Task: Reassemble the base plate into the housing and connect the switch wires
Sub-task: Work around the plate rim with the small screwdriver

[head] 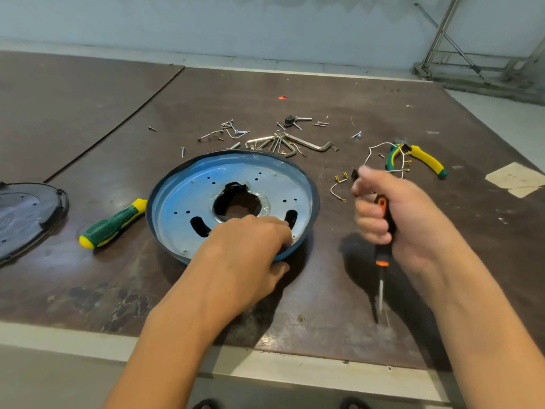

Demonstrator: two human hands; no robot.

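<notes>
Where it lies on the table [88,98], housing [165,190]: round, blue-rimmed, silvery base plate [182,202] seated inside (central hole, two slots).
Left hand [244,249]: grips housing's near rim.
Right hand [404,214]: grips screwdriver [382,255], tip down.

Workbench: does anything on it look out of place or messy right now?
Yes. Loose screws and hex keys lie scattered behind the round housing, unsorted, and white wires lie tangled over the pliers. Nothing looks damaged.
</notes>
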